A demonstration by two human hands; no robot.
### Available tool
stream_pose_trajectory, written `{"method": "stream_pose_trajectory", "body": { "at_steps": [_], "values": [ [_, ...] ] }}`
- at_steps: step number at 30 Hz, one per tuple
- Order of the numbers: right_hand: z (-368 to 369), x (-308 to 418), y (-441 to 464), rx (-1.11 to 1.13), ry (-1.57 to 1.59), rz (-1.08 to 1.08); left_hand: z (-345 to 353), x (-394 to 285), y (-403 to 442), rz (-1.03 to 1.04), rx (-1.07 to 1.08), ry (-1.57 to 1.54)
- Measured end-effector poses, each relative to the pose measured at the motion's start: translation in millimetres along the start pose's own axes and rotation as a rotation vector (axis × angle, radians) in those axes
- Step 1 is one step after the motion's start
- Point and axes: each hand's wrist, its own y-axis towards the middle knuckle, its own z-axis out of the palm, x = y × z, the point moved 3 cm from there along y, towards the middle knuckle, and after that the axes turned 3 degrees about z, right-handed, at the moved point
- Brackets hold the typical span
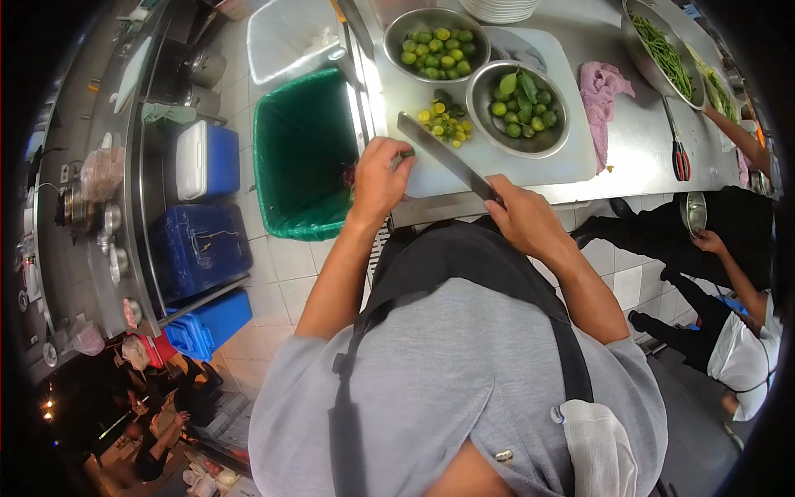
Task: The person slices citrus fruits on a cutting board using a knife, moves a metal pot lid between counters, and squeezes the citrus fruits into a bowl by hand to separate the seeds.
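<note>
My right hand [527,217] is wrapped round the handle of a knife [447,157], its broad blade slanting up and left over the white cutting board [530,171]. At the board's left edge, my left hand [386,179] pinches a small green lime [407,153] between thumb and fingers. Just beyond the blade lies a pile of cut yellow-green limes [447,124]. Behind it stands a metal bowl [391,30] of limes with pale cut ends. A second metal bowl [517,151], to the right, holds whole green limes and some leaves.
A bin with a green liner [290,149] stands left of the counter. Right of the board lie a pink cloth [603,87], red-handled scissors [681,164] and a pan of green beans [662,54]. Co-workers [745,348] stand at the right.
</note>
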Motion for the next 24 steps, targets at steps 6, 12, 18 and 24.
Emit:
{"method": "stream_pose_trajectory", "body": {
  "at_steps": [6, 12, 18, 24],
  "values": [
    [-12, 15, -11, 0.017, 0.009, -0.014, 0, 3, 1, -0.067, -0.007, -0.001],
    [-18, 23, -15, 0.036, -0.05, -0.013, 1, 6, 1, -0.052, -0.029, -0.024],
    [7, 21, 23, 0.065, -0.079, -0.064, 2, 6, -1, -0.059, -0.03, -0.03],
    [3, 11, 33, 0.001, -0.078, -0.108, -2, 6, -6, 0.019, -0.082, -0.026]
  ]
}}
